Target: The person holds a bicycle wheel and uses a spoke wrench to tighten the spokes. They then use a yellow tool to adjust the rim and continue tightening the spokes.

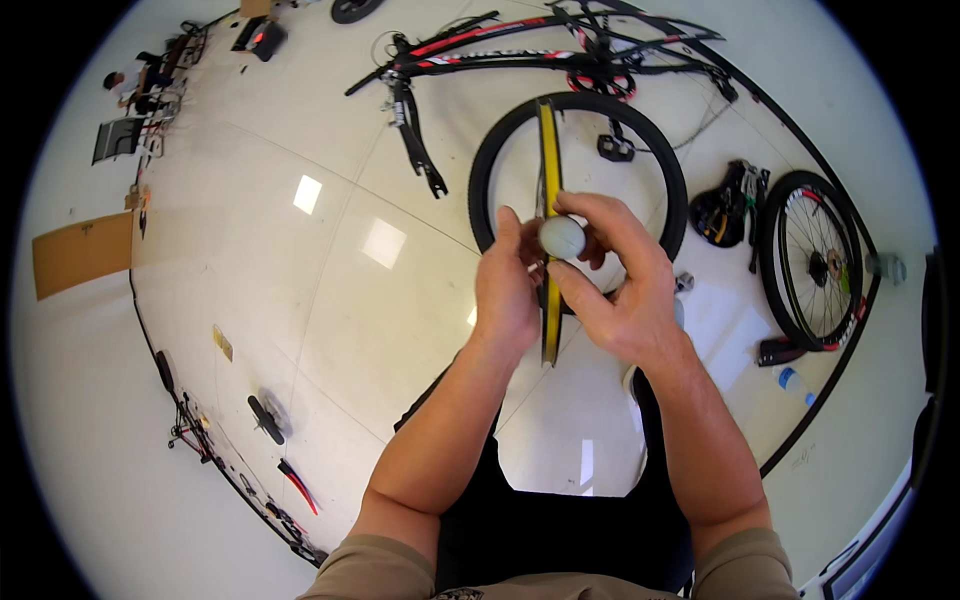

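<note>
Because the pale grey round piece (562, 237) sits right against the yellow-lined rim (551, 160), directly over its face, your first exposure is at that contact. The rim stands edge-on between your two hands, off the floor as far as the view allows a judgement.

Your right hand's (630, 295) grip is closed around the round piece, index finger above it and thumb below. Finding: a smooth, rounded surface with support mainly at two sides could squirt out if you pinch unevenly. Your left hand (508, 290) is at the other side of the rim, thumb raised; how firmly it grips, you cannot be told from this view, as the fingers pass behind. If that hold is light, the rim could twist or tip when your right hand presses. Fingertips close to the rim's edges could also be scraped by a sudden turn.

Beyond your hands, a black tyre (676, 185) lies on the floor (300, 290), partly behind the rim. Should the round piece drop, it would probably roll, and the tyre or the nearby pedal (616, 149) could hide it. A dropped rim could knock the pedal or the red-and-black frame (490, 62). Farther right, the saddle (718, 215), spoked wheel (825, 268) and bottle (795, 385) present lesser risk: obstacles, should you step that way.
</note>
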Available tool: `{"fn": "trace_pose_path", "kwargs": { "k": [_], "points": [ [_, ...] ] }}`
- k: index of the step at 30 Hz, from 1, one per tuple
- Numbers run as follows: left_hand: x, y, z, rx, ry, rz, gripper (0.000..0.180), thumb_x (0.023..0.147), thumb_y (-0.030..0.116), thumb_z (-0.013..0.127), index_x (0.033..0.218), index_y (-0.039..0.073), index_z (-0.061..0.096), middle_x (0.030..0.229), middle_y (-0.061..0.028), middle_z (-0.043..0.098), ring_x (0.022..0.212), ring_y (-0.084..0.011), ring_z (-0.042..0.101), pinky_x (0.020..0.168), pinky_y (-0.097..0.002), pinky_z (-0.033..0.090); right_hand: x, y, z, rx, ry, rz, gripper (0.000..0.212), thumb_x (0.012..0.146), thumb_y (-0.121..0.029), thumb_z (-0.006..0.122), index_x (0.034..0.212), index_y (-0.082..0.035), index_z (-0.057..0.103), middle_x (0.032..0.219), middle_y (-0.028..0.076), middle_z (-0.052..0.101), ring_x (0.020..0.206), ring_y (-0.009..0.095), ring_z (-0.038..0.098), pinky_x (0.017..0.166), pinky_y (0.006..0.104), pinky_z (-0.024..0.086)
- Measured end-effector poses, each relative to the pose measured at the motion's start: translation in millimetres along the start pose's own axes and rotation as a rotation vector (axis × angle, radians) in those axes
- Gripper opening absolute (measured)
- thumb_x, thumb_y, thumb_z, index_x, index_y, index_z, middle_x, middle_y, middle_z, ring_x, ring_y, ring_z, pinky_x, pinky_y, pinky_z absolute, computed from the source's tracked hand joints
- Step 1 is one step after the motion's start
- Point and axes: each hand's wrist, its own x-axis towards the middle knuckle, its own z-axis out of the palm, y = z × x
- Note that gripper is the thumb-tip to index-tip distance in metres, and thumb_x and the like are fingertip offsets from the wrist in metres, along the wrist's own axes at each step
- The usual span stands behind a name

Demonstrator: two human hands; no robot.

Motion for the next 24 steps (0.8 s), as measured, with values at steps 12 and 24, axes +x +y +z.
{"fn": "trace_pose_path", "kwargs": {
  "k": [12, 24],
  "points": [
    [11, -19, -14, 0.028, 0.073, 0.013, 0.06, 0.103, 0.054, 0.046, 0.119, -0.002, 0.061, 0.103, -0.0098, 0.067, 0.095, -0.0178, 0.061, 0.088, -0.0323, 0.047, -8, 13, 16, 0.143, 0.076, 0.148, 0.048, 0.086, 0.001, 0.069, 0.132, 0.001, 0.054, 0.11, 0.008, 0.066, 0.096, 0.014, 0.062, 0.084, 0.0268, 0.049],
    [9, -20, -10, 0.035, 0.045, 0.0, 0.058, 0.104, 0.053, 0.045, 0.118, 0.0, 0.062, 0.108, -0.008, 0.066, 0.1, -0.0161, 0.06, 0.093, -0.0321, 0.045, -7, 15, 15, 0.156, 0.093, 0.211, 0.046, 0.087, 0.0, 0.069, 0.131, 0.001, 0.055, 0.108, 0.009, 0.068, 0.099, 0.015, 0.063, 0.086, 0.0285, 0.051]
  ]
}}
